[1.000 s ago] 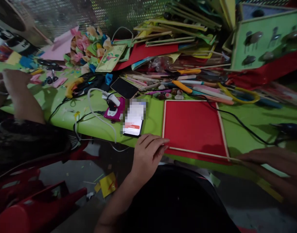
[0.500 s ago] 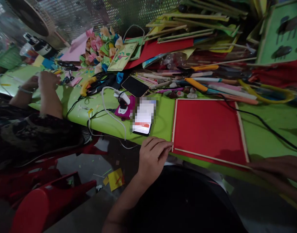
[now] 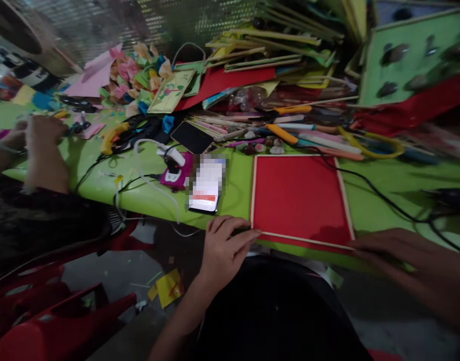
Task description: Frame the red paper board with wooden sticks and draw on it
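Observation:
A red sheet (image 3: pixel 297 195) lies on the green table, edged by thin pale wooden sticks. Along its near edge runs one wooden stick (image 3: pixel 307 241), with a narrow strip of red showing on the near side of it. My left hand (image 3: pixel 225 245) pinches this stick's left end between thumb and fingertips, at the sheet's near left corner. At the other end, my right hand (image 3: pixel 406 253) has its fingertips closed on the stick by the near right corner. A black cable (image 3: pixel 384 189) crosses the sheet's far right corner.
A lit phone (image 3: pixel 206 185) and a purple power socket (image 3: pixel 177 173) lie left of the sheet. Pens, sticks, a glue gun (image 3: pixel 113 138) and folded paper flowers (image 3: pixel 134 75) crowd the back. Another person's hands (image 3: pixel 41 130) work at far left.
The view has shifted right, so things appear farther left. My left fingertips now overlap the near stick's left end, where they were just beside the corner. My right hand shows more fully.

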Available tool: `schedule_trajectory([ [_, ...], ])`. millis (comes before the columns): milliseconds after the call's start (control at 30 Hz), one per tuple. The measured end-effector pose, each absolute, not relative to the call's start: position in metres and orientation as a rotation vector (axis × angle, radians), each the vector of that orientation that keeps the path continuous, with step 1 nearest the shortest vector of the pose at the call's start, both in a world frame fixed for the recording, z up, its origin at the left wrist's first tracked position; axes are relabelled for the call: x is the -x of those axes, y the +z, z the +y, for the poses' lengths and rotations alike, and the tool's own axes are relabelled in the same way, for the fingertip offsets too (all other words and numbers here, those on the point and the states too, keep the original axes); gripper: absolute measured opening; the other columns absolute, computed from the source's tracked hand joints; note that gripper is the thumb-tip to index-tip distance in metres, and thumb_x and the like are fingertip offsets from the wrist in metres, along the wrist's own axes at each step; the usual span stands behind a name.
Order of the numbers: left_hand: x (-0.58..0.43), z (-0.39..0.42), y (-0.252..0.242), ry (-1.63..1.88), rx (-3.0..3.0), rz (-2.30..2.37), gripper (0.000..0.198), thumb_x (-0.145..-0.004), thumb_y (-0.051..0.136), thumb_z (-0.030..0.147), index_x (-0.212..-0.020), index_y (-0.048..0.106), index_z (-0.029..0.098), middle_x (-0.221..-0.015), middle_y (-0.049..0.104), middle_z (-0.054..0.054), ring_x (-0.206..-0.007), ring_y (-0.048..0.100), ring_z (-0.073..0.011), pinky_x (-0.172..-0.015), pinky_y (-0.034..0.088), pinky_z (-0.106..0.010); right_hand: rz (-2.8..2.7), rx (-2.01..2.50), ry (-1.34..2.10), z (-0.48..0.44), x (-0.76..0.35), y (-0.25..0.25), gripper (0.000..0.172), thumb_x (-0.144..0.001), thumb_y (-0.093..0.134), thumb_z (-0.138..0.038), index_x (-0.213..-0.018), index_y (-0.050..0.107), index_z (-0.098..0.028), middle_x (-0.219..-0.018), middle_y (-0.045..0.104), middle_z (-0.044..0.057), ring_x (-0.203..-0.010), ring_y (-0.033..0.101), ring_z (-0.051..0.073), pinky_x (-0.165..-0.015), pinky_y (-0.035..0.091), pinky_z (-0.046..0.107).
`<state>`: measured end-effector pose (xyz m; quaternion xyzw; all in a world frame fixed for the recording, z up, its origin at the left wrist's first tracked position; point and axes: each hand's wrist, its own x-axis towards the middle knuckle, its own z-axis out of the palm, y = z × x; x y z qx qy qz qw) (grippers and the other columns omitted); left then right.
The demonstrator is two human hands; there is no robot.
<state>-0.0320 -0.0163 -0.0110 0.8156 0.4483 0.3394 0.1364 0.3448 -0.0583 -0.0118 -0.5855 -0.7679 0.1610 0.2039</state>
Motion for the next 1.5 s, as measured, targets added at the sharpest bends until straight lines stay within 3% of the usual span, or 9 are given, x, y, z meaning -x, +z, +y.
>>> schedule_trajectory([
  [100,0.033,-0.016,-0.015,0.994,-2.386,1.303,0.03,-0.096,0.066,0.009,-0.114,0.077,0.03,-0.109,0.076,-0.002,-0.103,0.065,-0.0217,-0.09,0.045,-0.039,-2.111,1.631,0.479,-0.054,-0.33,0.01,0.019,-0.094,0.065,-0.044,-0.101,0.08,-0.033,-0.101,0.082,0.003,-0.087,0.078,0.022,-0.078,0.061,0.031],
  [233,0.033,-0.014,-0.019,1.007,-2.401,1.286,0.028,-0.097,0.067,0.01,-0.116,0.076,0.03,-0.109,0.075,-0.002,-0.103,0.063,-0.0226,-0.089,0.044,-0.04,-2.109,1.633,0.469,-0.053,-0.328,0.02,0.014,-0.097,0.065,-0.035,-0.101,0.078,-0.031,-0.097,0.081,0.002,-0.087,0.077,0.019,-0.08,0.059,0.03],
  [800,0.033,-0.011,-0.02,0.972,-2.432,1.274,0.031,-0.098,0.066,0.008,-0.119,0.075,0.028,-0.111,0.073,-0.003,-0.105,0.062,-0.023,-0.091,0.043,-0.04,-2.171,1.532,0.381,-0.051,-0.318,0.018,0.008,-0.099,0.061,-0.024,-0.099,0.069,-0.026,-0.092,0.076,0.003,-0.084,0.072,0.018,-0.076,0.054,0.031],
  [1067,0.034,-0.01,-0.015,0.989,-2.439,1.27,0.03,-0.099,0.066,0.01,-0.122,0.072,0.027,-0.11,0.074,-0.004,-0.104,0.063,-0.0221,-0.091,0.045,-0.04,-2.228,1.553,0.339,-0.053,-0.32,0.02,0.013,-0.103,0.056,-0.03,-0.097,0.066,-0.026,-0.092,0.074,0.004,-0.083,0.07,0.019,-0.077,0.052,0.033],
  [1300,0.002,0.013,0.033,1.091,-2.513,1.126,0.027,-0.101,0.063,0.015,-0.126,0.07,0.023,-0.117,0.075,-0.005,-0.111,0.061,-0.0241,-0.099,0.044,-0.04,-2.269,1.491,0.127,-0.035,-0.333,0.047,0.01,-0.102,0.057,-0.031,-0.1,0.065,-0.026,-0.093,0.074,0.003,-0.086,0.071,0.019,-0.08,0.051,0.034],
  [1500,-0.073,0.057,0.075,0.769,-2.552,0.898,0.02,-0.103,0.063,0.026,-0.119,0.072,0.02,-0.118,0.077,-0.004,-0.114,0.064,-0.0258,-0.097,0.044,-0.041,-2.384,1.37,-0.163,-0.002,-0.325,0.089,0.015,-0.104,0.052,-0.03,-0.098,0.064,-0.023,-0.09,0.072,0.004,-0.082,0.068,0.02,-0.078,0.048,0.035],
])
